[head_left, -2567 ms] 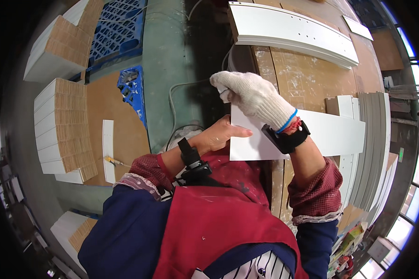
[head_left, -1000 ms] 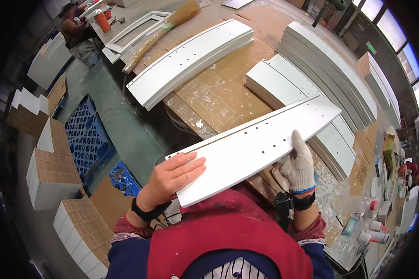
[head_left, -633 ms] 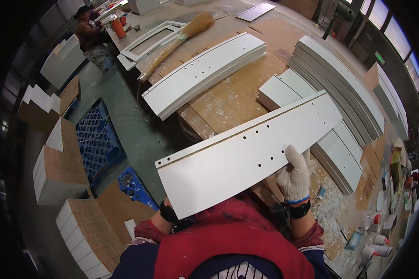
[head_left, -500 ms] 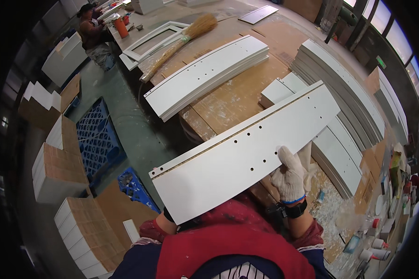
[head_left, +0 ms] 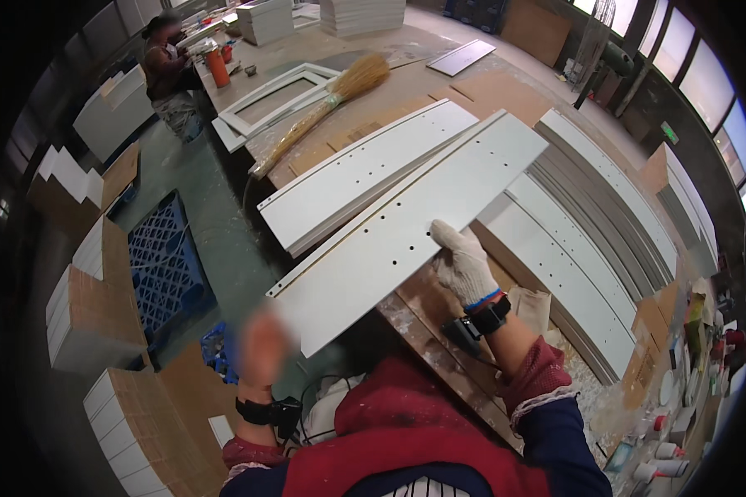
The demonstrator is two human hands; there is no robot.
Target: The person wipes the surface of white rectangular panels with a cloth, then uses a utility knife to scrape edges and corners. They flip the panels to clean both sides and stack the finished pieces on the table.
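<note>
A long white panel (head_left: 348,273) with drilled holes and a groove along its far edge slants across the middle, held above the table. My right hand (head_left: 466,263), in a white knit glove, grips its near edge, thumb on top and fingers underneath. At the panel's left end is my left hand (head_left: 265,344), which looks bare; it is blurred, so its fingers do not show clearly. Just beyond the panel lies a stack of similar white panels (head_left: 373,159), partly covered by it. To the right, another stack of white panels (head_left: 555,248) lies on the table.
A straw broom (head_left: 360,79) and a white frame (head_left: 265,95) lie farther back on the table (head_left: 439,290). More panels (head_left: 613,182) are stacked at right, beside bottles (head_left: 667,451). Blue pallets (head_left: 170,265) stand on the floor at left. A person (head_left: 170,74) sits at the far left.
The panel has moved away from my body, toward the far stack, with my right hand on it. My left hand has come into view at the panel's left end.
</note>
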